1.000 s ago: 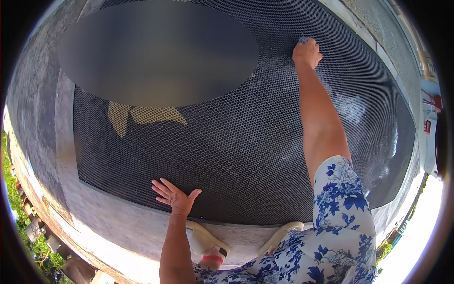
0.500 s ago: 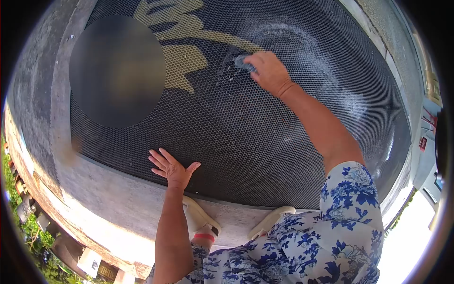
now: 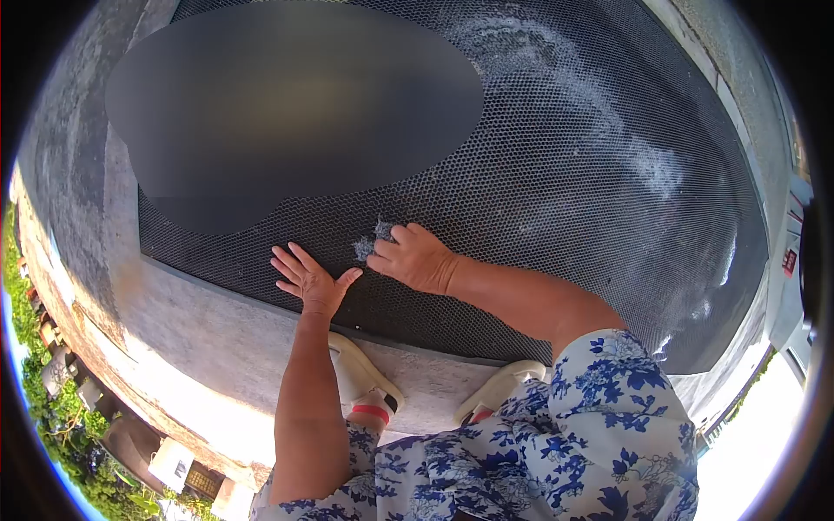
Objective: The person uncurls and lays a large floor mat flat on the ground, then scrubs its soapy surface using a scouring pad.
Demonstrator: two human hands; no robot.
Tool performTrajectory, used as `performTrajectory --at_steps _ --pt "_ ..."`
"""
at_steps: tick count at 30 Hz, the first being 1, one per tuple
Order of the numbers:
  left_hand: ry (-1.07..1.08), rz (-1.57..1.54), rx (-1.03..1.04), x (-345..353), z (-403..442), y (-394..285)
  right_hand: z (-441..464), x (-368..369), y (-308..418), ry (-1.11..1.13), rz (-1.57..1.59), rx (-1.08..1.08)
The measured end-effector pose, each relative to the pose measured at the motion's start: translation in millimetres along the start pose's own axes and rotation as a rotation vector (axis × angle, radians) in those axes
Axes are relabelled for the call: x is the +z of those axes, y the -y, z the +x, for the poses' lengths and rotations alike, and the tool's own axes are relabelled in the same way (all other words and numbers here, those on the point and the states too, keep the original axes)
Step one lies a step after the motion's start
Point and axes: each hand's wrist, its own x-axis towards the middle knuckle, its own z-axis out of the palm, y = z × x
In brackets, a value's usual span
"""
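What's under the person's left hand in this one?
The dark honeycomb mat shows around the spread left hand; whatever lies directly beneath it is covered and cannot be seen.

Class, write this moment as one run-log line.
left hand: fingers spread, on black mat | right hand: gripping grey scrubber, near left hand | white residue: mat's right side

Left hand (image 3: 311,285) palm down, fingers (image 3: 301,254) splayed wide; and here's right hand (image 3: 417,259), curled in grip just beside left hand, right arm (image 3: 539,300) bent
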Motion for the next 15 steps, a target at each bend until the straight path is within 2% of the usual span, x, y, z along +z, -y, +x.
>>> performTrajectory --at_steps 2,3,5,6,7,8,10,11,13,15 --pt "-0.005 0.000 0.000 -0.3 -0.1 0.5 -19.6 -19.8 -40.9 -0.044 -0.053 0.092" --pt "-0.024 -0.013 -0.003 -0.2 -0.1 1.4 -29.2 -45.1 -76.5 -0.050 -0.147 0.280" --pt "-0.016 -0.002 0.013 0.6 -0.3 1.1 -70.5 -92.8 -155.2 -0.058 -0.398 0.461" --pt "-0.010 0.009 0.003 -0.6 -0.2 1.0 -95.1 -112.4 -186.2 0.009 -0.519 0.710" --pt "-0.015 0.016 -0.006 -2.3 1.9 1.3 -114.6 -130.2 -204.6 -0.052 -0.523 1.028" --pt "-0.018 0.015 -0.011 -1.2 3.4 2.4 -120.7 -129.7 -206.3 -0.056 -0.525 1.036" --pt "-0.012 0.020 -0.017 0.6 5.5 3.8 -135.8 -125.1 -200.8 -0.296 -0.507 1.365" --pt "-0.012 0.023 -0.033 1.2 6.6 3.9 -132.3 -97.4 -184.7 -0.179 -0.530 1.088" --pt "0.014 0.043 -0.050 -3.8 7.2 1.0 -78.9 -72.1 -95.2 -0.127 -0.331 0.893" --pt "0.032 0.062 -0.064 -12.4 5.2 -5.2 -60.2 -21.1 -13.2 -0.055 -0.167 0.527"
